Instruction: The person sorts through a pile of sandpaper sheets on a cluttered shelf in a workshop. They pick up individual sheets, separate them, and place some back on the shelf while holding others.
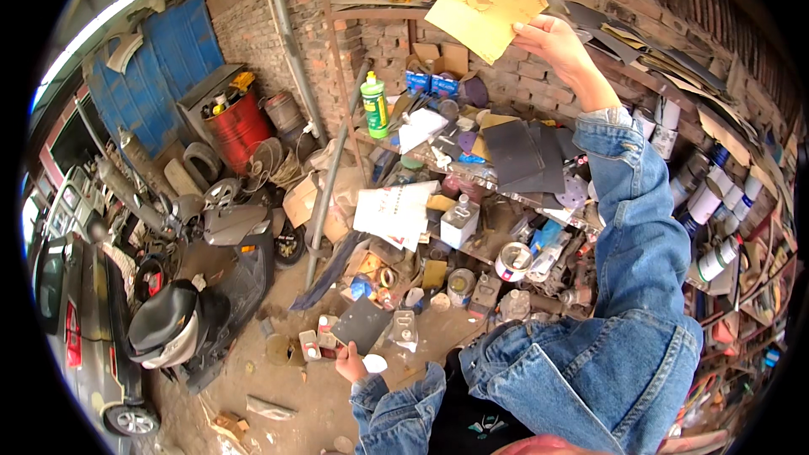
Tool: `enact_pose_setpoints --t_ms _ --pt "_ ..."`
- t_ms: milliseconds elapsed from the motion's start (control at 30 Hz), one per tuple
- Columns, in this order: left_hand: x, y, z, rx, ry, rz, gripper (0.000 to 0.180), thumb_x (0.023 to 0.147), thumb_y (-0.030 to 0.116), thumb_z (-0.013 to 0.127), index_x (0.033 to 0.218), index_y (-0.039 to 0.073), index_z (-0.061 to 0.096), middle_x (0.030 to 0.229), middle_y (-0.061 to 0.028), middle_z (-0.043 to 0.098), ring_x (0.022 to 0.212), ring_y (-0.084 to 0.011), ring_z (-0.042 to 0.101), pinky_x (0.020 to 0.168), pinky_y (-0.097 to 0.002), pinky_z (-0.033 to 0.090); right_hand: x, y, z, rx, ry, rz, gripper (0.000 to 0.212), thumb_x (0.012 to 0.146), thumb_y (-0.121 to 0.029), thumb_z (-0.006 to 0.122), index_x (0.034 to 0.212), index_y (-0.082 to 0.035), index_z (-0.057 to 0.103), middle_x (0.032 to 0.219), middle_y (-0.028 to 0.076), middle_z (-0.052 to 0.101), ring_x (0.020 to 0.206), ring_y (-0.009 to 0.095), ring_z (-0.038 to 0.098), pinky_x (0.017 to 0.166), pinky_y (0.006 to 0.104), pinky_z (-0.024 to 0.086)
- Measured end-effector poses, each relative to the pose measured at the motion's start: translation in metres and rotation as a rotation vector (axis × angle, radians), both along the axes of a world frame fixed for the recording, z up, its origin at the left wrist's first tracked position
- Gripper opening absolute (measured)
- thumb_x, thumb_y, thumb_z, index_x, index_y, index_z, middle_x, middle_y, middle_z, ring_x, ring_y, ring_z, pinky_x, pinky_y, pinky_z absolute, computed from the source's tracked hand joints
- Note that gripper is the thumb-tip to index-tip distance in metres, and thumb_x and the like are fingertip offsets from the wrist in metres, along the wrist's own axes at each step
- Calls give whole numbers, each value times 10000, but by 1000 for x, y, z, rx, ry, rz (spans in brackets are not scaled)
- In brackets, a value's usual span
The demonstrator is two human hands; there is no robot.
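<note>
My right hand is raised toward the upper shelf, its thumb and fingers pinching the lower right edge of a yellow sheet of sandpaper with faint print on its back. Lower down, near my body, my left hand grips the bottom edge of a dark grey sheet of sandpaper. More dark sandpaper sheets lie on the cluttered middle shelf below my right arm. A stack of dark and tan sheets rests on the upper shelf, right of my raised hand.
A green bottle stands on the middle shelf beside a slanting metal pole. Cans and bottles, among them an open tin, crowd the lower area. Leftward are a scooter, a red drum and a parked car.
</note>
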State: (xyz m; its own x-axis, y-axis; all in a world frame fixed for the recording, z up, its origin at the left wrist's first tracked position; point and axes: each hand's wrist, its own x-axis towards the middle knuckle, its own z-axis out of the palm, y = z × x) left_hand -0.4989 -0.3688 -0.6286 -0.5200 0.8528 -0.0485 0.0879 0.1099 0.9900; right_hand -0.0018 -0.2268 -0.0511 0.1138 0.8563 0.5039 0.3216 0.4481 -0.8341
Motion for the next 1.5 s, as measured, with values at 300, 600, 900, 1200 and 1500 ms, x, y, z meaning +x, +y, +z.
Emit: enact_pose_setpoints --t_ms 300,600,900,1200,1500 --pt "-12 -12 72 87 -151 64 220 855 120 664 728 -55 625 630 44 538 619 -60 410 550 -261 360 -97 18 -31 -12 -136 167 282 910 -159 622 1102 47 632 1047 73 672 939 114 614 892 278 462" --pt "-38 5 158 191 -409 206 255 843 196 696 667 45 590 617 63 460 481 -56 379 433 -241 301 -222 59 -128 -54 -207 369 242 863 -152 677 1018 33 676 988 47 678 889 95 581 769 258 453" --pt "-76 -13 200 376 -338 473 230 848 138 691 658 38 608 625 100 450 578 -17 348 498 -228 267 -330 -14 -86 1284 -158 -240 340 723 34 587 1013 -118 677 955 40 617 912 216 544 815 335 424" --pt "-150 -61 177 378 -45 809 166 852 120 689 739 1 662 653 97 477 604 -27 374 543 -222 308 -434 -30 -295 950 -700 722 150 721 -94 587 855 -72 651 823 44 515 828 212 508 735 334 423" --pt "-133 -77 192 435 -236 761 240 875 134 673 651 86 602 642 113 431 587 -15 319 529 -218 231 -463 -22 -332 -526 129 1014 245 890 -171 647 897 74 646 738 -38 599 650 39 445 591 241 390"
